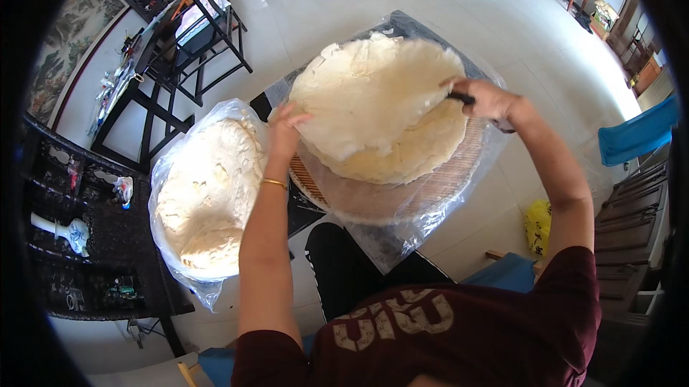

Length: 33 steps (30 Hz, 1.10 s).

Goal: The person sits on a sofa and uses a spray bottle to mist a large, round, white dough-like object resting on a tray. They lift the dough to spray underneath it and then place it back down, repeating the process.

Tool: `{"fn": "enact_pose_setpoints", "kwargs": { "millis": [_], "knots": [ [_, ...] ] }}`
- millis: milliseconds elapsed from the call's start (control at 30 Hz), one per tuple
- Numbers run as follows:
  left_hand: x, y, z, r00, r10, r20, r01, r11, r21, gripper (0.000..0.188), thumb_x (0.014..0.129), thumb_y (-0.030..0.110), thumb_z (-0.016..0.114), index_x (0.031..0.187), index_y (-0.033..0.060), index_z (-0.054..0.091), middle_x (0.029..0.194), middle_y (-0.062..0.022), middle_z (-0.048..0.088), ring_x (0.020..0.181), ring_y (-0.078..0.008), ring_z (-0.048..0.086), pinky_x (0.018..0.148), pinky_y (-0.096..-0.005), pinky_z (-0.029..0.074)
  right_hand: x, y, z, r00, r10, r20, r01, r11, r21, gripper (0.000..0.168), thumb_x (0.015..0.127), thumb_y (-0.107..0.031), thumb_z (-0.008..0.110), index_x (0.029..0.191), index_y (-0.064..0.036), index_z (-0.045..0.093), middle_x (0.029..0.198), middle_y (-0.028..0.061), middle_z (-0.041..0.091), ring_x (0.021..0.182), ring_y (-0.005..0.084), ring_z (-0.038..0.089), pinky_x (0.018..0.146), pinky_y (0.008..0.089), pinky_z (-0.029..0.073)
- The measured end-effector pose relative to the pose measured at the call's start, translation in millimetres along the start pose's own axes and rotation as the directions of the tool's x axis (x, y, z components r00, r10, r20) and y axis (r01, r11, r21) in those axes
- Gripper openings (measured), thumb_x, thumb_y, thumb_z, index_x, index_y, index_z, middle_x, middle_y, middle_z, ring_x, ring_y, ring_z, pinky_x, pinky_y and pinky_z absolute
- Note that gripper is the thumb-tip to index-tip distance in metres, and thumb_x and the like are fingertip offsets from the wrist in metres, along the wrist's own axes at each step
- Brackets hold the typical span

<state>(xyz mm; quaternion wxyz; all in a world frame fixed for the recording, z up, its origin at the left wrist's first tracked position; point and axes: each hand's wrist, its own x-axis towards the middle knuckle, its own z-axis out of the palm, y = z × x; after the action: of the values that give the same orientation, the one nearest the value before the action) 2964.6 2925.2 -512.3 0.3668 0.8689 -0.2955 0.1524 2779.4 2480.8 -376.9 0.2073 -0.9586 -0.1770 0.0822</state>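
A thin, round, pale sheet, apparently dough, (371,96) is lifted at its right side above more flat rounds (425,155). These rest on clear plastic film (398,201) over a round woven tray (309,185). My left hand (288,123) touches the sheet's left edge, fingers spread; whether it pinches the edge is unclear. My right hand (484,101), at the right edge, is closed around a black-handled tool (461,98) whose far end is hidden. Left of my left forearm, a large pale, dough-like mass (215,188) lies in a clear plastic bag (161,225).
A dark carved shelf (107,279) with a vase (67,233) stands at the left. Behind it are a black wooden chair (202,45) and table. A dark board (406,24) lies under the tray. A blue chair (638,131) and a yellow bag (538,225) are at the right.
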Motion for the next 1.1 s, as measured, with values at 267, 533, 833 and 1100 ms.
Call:
{"fn": "enact_pose_setpoints", "kwargs": {
  "millis": [267,533,833,1100],
  "knots": [
    [-32.3,-10.3,11.0,0.997,0.014,0.08,-0.02,0.997,0.073,0.054,0.075,-0.013,0.049,0.105,0.0207,0.077,0.135,-0.0128,0.059,0.135,-0.0385,0.043,0.112,-0.0396,0.035,-7.0,10.0,31.9,1.0,0.016,0.006,-0.015,0.994,-0.104,0.026,0.077,-0.003,0.062,0.103,0.004,0.061,0.143,0.0094,0.048,0.107,0.0324,0.06,0.088,0.041,0.05],
    [-45.4,63.8,-5.7,0.951,0.034,0.307,-0.145,0.928,0.344,0.049,0.084,0.001,0.052,0.13,0.0177,0.062,0.148,-0.0059,0.047,0.142,-0.0286,0.036,0.117,-0.0466,0.025,-57.5,23.2,37.2,0.994,0.11,0.007,-0.11,0.994,0.008,0.056,0.074,-0.001,0.059,0.13,-0.008,0.059,0.148,0.0115,0.046,0.116,0.0336,0.059,0.098,0.0393,0.047],
    [-64.0,166.2,109.2,0.734,0.28,0.619,-0.434,0.895,0.109,0.053,0.096,0.034,0.052,0.144,0.0146,0.044,0.155,-0.0075,0.036,0.145,-0.0262,0.029,0.117,-0.0481,0.022,-66.2,-40.7,31.2,0.799,0.513,-0.313,0.035,0.481,0.876,0.045,0.084,-0.009,0.059,0.128,-0.005,0.059,0.107,0.0037,0.065,0.094,0.0136,0.062,0.078,0.0306,0.053],
    [-92.7,189.4,88.0,0.798,0.259,0.544,-0.276,0.96,-0.053,0.047,0.095,0.031,0.056,0.14,0.0161,0.05,0.149,-0.0079,0.044,0.142,-0.0274,0.034,0.116,-0.0492,0.024,-95.4,-61.6,84.9,0.702,0.686,-0.193,-0.373,0.584,0.721,0.044,0.092,-0.034,0.066,0.121,-0.002,0.056,0.106,0.0114,0.062,0.097,0.0186,0.06,0.078,0.0336,0.053]
  ]
}}
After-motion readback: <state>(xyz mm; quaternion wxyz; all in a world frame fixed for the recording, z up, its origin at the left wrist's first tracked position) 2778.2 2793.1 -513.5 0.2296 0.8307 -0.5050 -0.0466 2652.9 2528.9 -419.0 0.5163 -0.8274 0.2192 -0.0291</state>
